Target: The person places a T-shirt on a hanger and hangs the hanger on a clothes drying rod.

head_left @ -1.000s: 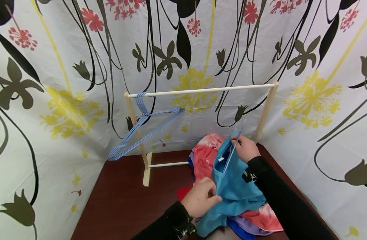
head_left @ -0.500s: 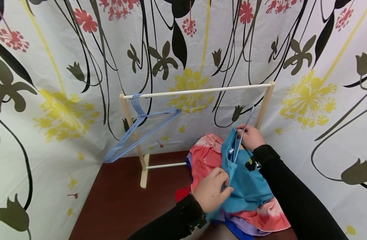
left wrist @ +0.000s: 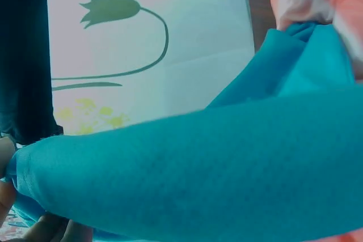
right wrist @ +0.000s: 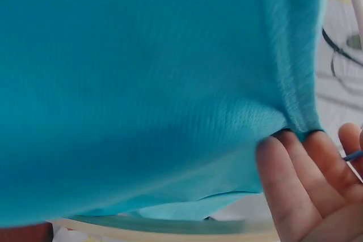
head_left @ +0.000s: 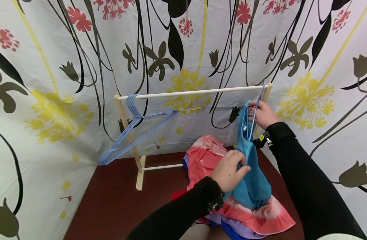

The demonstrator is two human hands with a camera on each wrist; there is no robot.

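Observation:
My right hand point(head_left: 265, 116) is up near the right end of the rack's bar point(head_left: 195, 92), gripping a blue wire hanger point(head_left: 259, 100) together with the neckline of a turquoise shirt point(head_left: 251, 188). The hanger's hook overlaps the bar in the head view, and its lower part runs into the shirt's neck opening, where a white label shows. Lower down, my left hand point(head_left: 230, 170) pinches the shirt's near edge. In the left wrist view its fingers point(left wrist: 48, 228) sit at the cloth's end. Fingertips point(right wrist: 272, 160) curl at the hem in the right wrist view.
Several blue hangers point(head_left: 132, 130) hang at the bar's left end. A pile of clothes lies on the dark brown table point(head_left: 111, 200), with a coral and white shirt point(head_left: 201, 160) on top and purple and blue cloth beneath. A flower-patterned curtain point(head_left: 81, 133) surrounds the table.
Both hands have moved up and to the right with the shirt and hanger. The hook has risen to the bar's height, and more of the coral shirt below is uncovered.

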